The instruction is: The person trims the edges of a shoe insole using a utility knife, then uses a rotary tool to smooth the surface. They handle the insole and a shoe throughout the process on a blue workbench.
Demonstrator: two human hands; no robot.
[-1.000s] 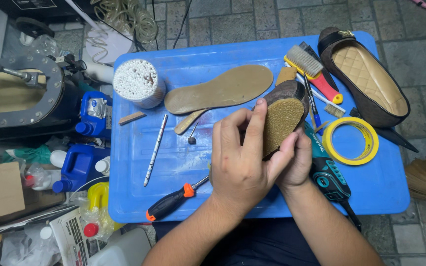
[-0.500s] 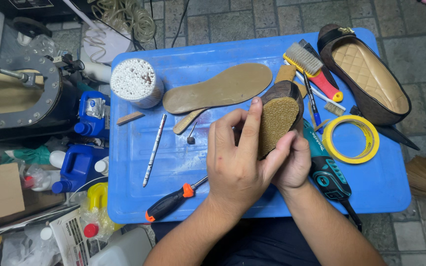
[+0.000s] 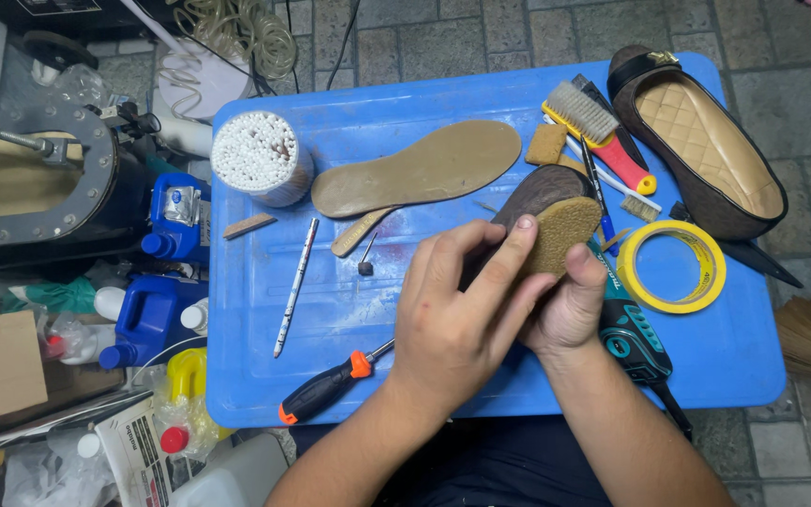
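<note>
My left hand (image 3: 457, 314) and my right hand (image 3: 570, 305) both grip a brown shoe (image 3: 546, 202) turned sole-up over a blue plastic lid (image 3: 349, 310) used as a work surface. A tan cork-like pad (image 3: 563, 235) sits on the heel of the shoe, pressed under my left fingers and right thumb. A loose tan insole (image 3: 420, 169) lies just beyond my hands. The matching brown flat shoe (image 3: 696, 141) with a quilted tan lining rests at the far right corner.
On the lid lie an orange-handled screwdriver (image 3: 326, 390), a thin rod (image 3: 295, 286), a cup of white sticks (image 3: 260, 155), a yellow tape roll (image 3: 673, 268), a brush (image 3: 598, 131) and a teal power tool (image 3: 635, 333). Blue jugs (image 3: 157, 282) and a black machine (image 3: 39, 178) crowd the left.
The shoe has tilted lower, toward the lid, and my left fingers have slid further over the cork pad. My view has shifted slightly.
</note>
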